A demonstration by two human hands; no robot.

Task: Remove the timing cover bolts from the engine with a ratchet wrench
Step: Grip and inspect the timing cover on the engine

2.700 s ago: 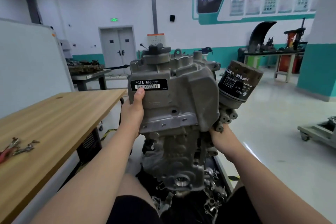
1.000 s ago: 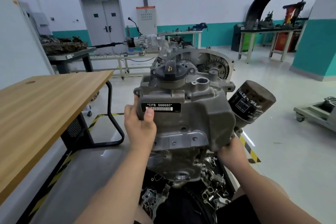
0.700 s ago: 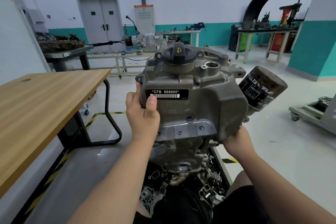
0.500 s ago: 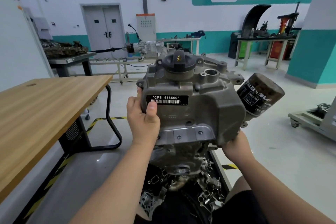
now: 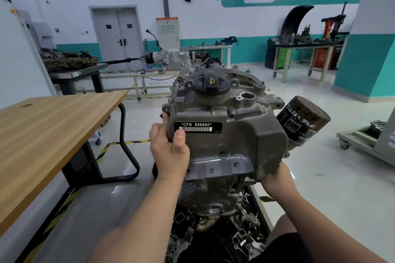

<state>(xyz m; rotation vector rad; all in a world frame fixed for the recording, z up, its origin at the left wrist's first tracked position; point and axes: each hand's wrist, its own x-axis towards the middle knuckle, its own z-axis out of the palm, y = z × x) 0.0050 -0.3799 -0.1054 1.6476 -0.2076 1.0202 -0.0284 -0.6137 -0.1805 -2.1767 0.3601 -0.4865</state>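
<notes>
Workshop floor (image 5: 333, 194), pale and glossy, runs out to benches along the far wall. At your left stands a wooden table (image 5: 53, 130). Directly ahead sits the engine (image 5: 213, 196), its lower front face showing below your hands.

You hold the timing cover (image 5: 230, 141) in front of it, between both hands, with the long axis roughly upright and the front face toward you. An oil filter (image 5: 303, 121) projects at its upper right, and an oil filler cap (image 5: 210, 83) sits on top.

Your left hand (image 5: 168, 151) grips the upper left edge, thumb pressed at the lower edge of the barcode label (image 5: 197, 127), fingers wrapped behind. Your right hand (image 5: 277, 179) holds the lower right corner from beneath; its fingers are hidden behind the casting.

Sprocket teeth show past the cover's top rim, so judge the cover as loose from the engine. No ratchet wrench is in view. The left hand sits higher, and the right probably carries most of the weight. Free a hand before reaching for any tool.
</notes>
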